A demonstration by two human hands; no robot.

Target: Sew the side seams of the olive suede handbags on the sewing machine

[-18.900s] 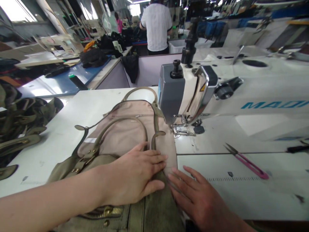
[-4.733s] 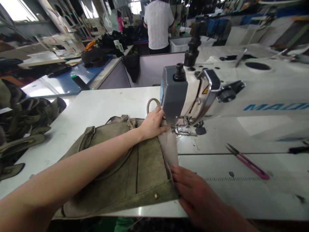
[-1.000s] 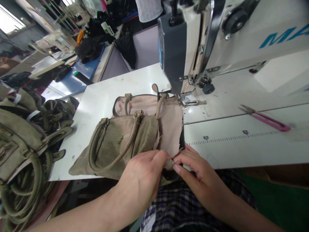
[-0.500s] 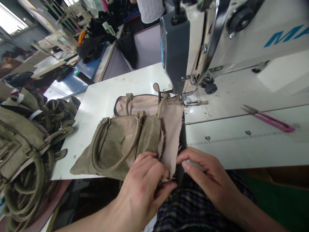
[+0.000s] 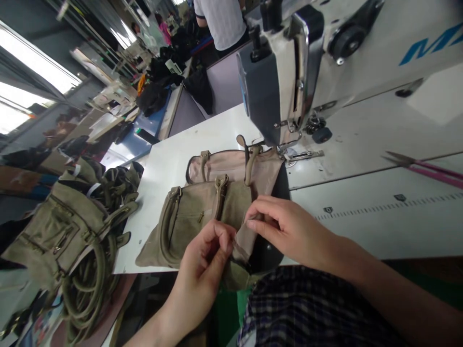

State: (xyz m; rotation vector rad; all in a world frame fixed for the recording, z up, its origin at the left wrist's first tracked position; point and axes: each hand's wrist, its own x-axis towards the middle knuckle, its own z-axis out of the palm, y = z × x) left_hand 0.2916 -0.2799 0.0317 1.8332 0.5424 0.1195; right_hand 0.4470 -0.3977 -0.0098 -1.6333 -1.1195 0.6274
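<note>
The olive bag (image 5: 233, 205) lies mostly beyond the left hand (image 5: 206, 260) and right hand (image 5: 289, 231), each grip pinching its edge.

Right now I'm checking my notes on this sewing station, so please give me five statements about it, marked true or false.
1. The left hand and right hand both pinch fabric of the olive handbag. True.
2. The right hand holds a cutting tool. False: the pink-handled thread snips lie on the white tabletop.
3. More olive handbags are heaped beyond the tabletop's left edge. True.
4. The visible brand lettering is red. False: the lettering on the industrial sewing machine is blue.
5. The handbag being handled stands upright. False: it lies down, mostly on the tabletop.
</note>
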